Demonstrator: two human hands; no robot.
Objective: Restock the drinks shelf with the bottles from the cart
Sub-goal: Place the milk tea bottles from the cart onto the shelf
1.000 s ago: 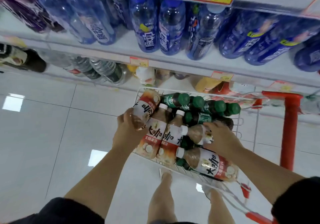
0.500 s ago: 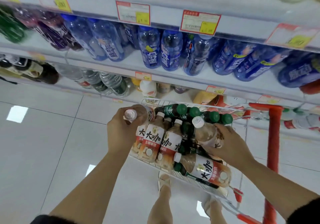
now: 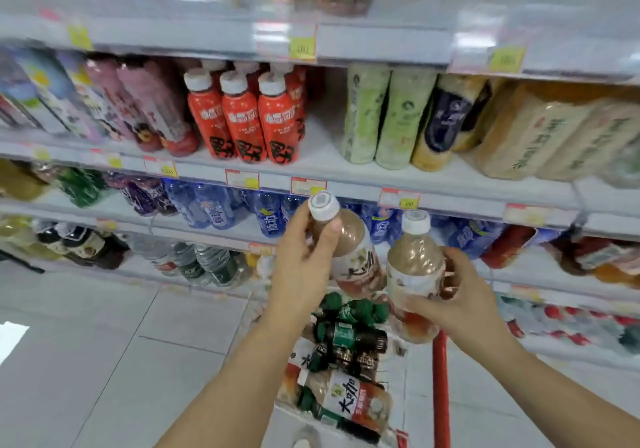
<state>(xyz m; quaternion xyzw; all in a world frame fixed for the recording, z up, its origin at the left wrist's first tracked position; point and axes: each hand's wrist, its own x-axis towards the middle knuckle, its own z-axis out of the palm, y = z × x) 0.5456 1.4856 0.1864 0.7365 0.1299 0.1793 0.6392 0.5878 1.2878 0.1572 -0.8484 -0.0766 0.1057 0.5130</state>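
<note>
My left hand [image 3: 302,260] grips a brown milk-tea bottle [image 3: 353,250] with a white cap near its neck, tilted, held above the cart. My right hand [image 3: 457,295] holds a second brown bottle [image 3: 414,274] upright by its lower body, just right of the first. Below them the wire cart [image 3: 440,378] with a red frame carries more brown bottles [image 3: 349,399] with red and white labels and several dark bottles with green caps [image 3: 349,323]. The drinks shelf [image 3: 322,156] ahead has a bare gap between red bottles [image 3: 242,118] and pale green bottles [image 3: 388,118].
Blue bottles [image 3: 214,208] fill the shelf level behind my hands. Pink and mixed bottles [image 3: 138,108] stand at the upper left, tan packs [image 3: 554,132] at the upper right. Water bottles [image 3: 204,260] sit on the lowest shelf. White tiled floor [image 3: 104,361] lies to the left.
Both hands have lifted their bottles out of the cart and up in front of the shelves. The view has tilted upward, showing higher shelf levels.
</note>
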